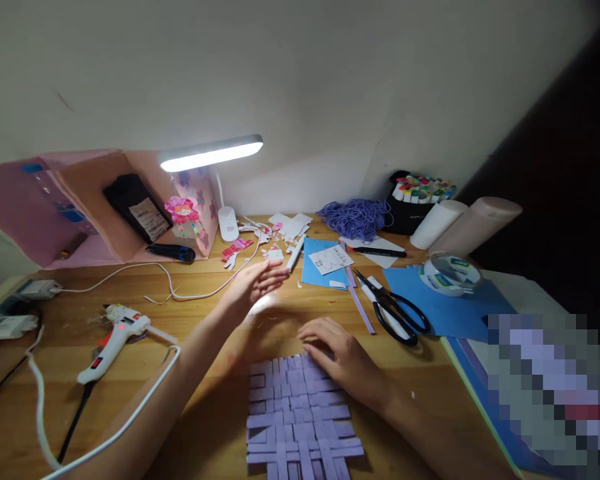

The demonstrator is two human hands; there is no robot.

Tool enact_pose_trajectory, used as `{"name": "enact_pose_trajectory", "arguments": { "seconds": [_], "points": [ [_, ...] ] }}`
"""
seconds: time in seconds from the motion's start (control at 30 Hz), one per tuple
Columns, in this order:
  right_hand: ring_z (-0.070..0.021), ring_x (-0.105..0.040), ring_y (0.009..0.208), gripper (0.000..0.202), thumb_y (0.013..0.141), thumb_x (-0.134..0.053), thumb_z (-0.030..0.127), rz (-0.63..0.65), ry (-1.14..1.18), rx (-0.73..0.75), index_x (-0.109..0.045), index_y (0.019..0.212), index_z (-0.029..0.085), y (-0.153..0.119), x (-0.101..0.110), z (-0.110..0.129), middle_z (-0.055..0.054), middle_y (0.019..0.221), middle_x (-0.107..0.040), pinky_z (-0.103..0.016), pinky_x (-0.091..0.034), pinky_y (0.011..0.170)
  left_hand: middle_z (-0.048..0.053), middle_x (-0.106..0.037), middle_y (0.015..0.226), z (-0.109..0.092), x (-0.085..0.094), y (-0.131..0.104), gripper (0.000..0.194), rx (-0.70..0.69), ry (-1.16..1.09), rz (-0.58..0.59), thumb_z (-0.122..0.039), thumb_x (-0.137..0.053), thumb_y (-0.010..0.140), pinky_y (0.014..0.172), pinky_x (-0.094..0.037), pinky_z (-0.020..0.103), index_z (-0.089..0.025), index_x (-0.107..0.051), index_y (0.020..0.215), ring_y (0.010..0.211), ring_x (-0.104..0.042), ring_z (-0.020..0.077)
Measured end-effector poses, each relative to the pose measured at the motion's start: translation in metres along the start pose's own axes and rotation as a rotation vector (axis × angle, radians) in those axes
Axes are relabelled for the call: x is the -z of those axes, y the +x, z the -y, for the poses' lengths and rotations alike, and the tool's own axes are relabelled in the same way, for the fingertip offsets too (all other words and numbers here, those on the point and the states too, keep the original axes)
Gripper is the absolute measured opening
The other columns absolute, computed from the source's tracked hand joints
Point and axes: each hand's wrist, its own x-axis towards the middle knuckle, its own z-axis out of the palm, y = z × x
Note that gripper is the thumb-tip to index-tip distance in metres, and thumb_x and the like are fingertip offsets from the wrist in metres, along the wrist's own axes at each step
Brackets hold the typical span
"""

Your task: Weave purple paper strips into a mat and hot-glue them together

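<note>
A woven mat of purple paper strips (300, 407) lies on the table in front of me, its strip ends uneven at the right and lower edges. My right hand (335, 350) rests at the mat's top right corner, fingers loosely curved and apart from the thumb, with nothing seen in it. Farther forward, my left hand (263, 283) is stretched out above the table, fingers extended. Its fingertips are close to the lower end of a white pen-like stick (297, 253); whether they touch it I cannot tell. Black-handled scissors (397, 310) lie to the right.
A glue gun (113, 343) with a lit red light lies left, its cord and a white cable (130, 427) nearby. A lamp (213, 155) shines over paper scraps (290, 227). Blue sheets (460, 310), a tape roll (450, 275), purple yarn (355, 219) and markers (423, 189) stand right.
</note>
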Motion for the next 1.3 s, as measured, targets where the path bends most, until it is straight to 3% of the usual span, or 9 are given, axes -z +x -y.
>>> {"name": "enact_pose_trajectory", "arguments": {
  "seconds": [0.1, 0.23, 0.37, 0.57, 0.67, 0.77, 0.9, 1.1, 1.3],
  "points": [
    [-0.0215, -0.060, 0.096, 0.013, 0.086, -0.056, 0.019, -0.200, -0.022, 0.026, -0.063, 0.097, 0.022, 0.005, 0.002, 0.005, -0.006, 0.096, -0.067, -0.038, -0.044, 0.090, 0.013, -0.067, 0.113, 0.006, -0.007, -0.048, 0.040, 0.159, -0.338, 0.169, -0.046, -0.053, 0.085, 0.100, -0.043, 0.040, -0.015, -0.064, 0.107, 0.108, -0.062, 0.0246],
    [-0.0204, -0.063, 0.087, 0.015, 0.084, -0.062, 0.028, -0.338, 0.123, -0.109, -0.065, 0.097, 0.021, 0.004, 0.000, 0.015, -0.006, 0.092, -0.069, -0.033, -0.050, 0.077, 0.012, -0.065, 0.118, 0.020, -0.015, -0.084, 0.039, 0.256, -0.553, 0.271, -0.045, -0.053, 0.086, 0.103, -0.039, 0.038, -0.016, -0.065, 0.110, 0.112, -0.060, 0.0234],
    [-0.0192, -0.065, 0.077, 0.012, 0.081, -0.066, 0.031, -0.348, 0.216, -0.206, -0.070, 0.084, 0.019, -0.002, -0.005, 0.016, -0.005, 0.082, -0.072, -0.030, -0.051, 0.069, 0.010, -0.062, 0.123, 0.028, -0.022, -0.093, 0.040, 0.259, -0.610, 0.296, -0.044, -0.052, 0.087, 0.104, -0.036, 0.037, -0.018, -0.064, 0.115, 0.117, -0.056, 0.0233],
    [-0.0170, -0.061, 0.075, 0.009, 0.085, -0.061, 0.026, -0.359, 0.079, -0.150, -0.065, 0.078, 0.021, -0.004, -0.003, 0.018, -0.002, 0.078, -0.067, -0.028, -0.046, 0.069, 0.010, -0.061, 0.125, 0.027, -0.027, -0.096, 0.041, 0.253, -0.669, 0.315, -0.043, -0.049, 0.088, 0.105, -0.035, 0.037, -0.018, -0.063, 0.117, 0.121, -0.052, 0.0241],
    [-0.0158, -0.058, 0.075, 0.012, 0.089, -0.054, 0.025, -0.307, 0.061, -0.140, -0.059, 0.079, 0.021, -0.005, -0.002, 0.019, -0.001, 0.078, -0.062, -0.026, -0.044, 0.069, 0.009, -0.060, 0.126, 0.029, -0.028, -0.098, 0.040, 0.223, -0.624, 0.275, -0.044, -0.053, 0.086, 0.104, -0.037, 0.037, -0.018, -0.064, 0.114, 0.120, -0.053, 0.0252],
    [-0.0147, -0.054, 0.073, 0.012, 0.090, -0.051, 0.026, -0.284, 0.116, -0.138, -0.055, 0.080, 0.021, -0.007, -0.004, 0.019, 0.000, 0.077, -0.057, -0.025, -0.042, 0.068, 0.007, -0.060, 0.126, 0.034, -0.031, -0.100, 0.034, 0.125, -0.400, 0.071, -0.041, -0.059, 0.083, 0.099, -0.042, 0.036, -0.021, -0.066, 0.110, 0.114, -0.058, 0.0244],
    [-0.0148, -0.052, 0.073, 0.012, 0.089, -0.054, 0.029, -0.301, 0.231, -0.171, -0.055, 0.080, 0.021, -0.010, -0.008, 0.022, 0.000, 0.077, -0.055, -0.025, -0.041, 0.067, 0.007, -0.073, 0.093, 0.037, -0.040, -0.109, 0.022, 0.036, -0.023, -0.121, -0.036, -0.070, 0.075, 0.082, -0.052, 0.032, -0.019, -0.073, 0.088, 0.089, -0.067, 0.0221],
    [-0.0141, -0.051, 0.073, 0.012, 0.086, -0.058, 0.031, -0.152, 0.479, -0.219, -0.057, 0.079, 0.021, -0.011, -0.011, 0.026, 0.001, 0.075, -0.054, -0.025, -0.039, 0.067, 0.003, -0.074, 0.082, 0.036, -0.049, -0.119, 0.014, -0.028, 0.027, -0.111, -0.029, -0.072, 0.075, 0.073, -0.054, 0.025, -0.018, -0.074, 0.083, 0.078, -0.068, 0.0167],
    [-0.0115, -0.049, 0.067, 0.013, 0.083, -0.062, 0.031, -0.010, 0.753, -0.349, -0.059, 0.079, 0.019, -0.009, -0.013, 0.027, 0.003, 0.071, -0.052, -0.023, -0.040, 0.065, 0.002, -0.070, 0.077, 0.037, -0.045, -0.118, 0.018, -0.075, 0.054, 0.024, -0.030, -0.060, 0.086, 0.069, -0.051, 0.021, -0.016, -0.069, 0.079, 0.073, -0.064, 0.0120]
  ]
}}
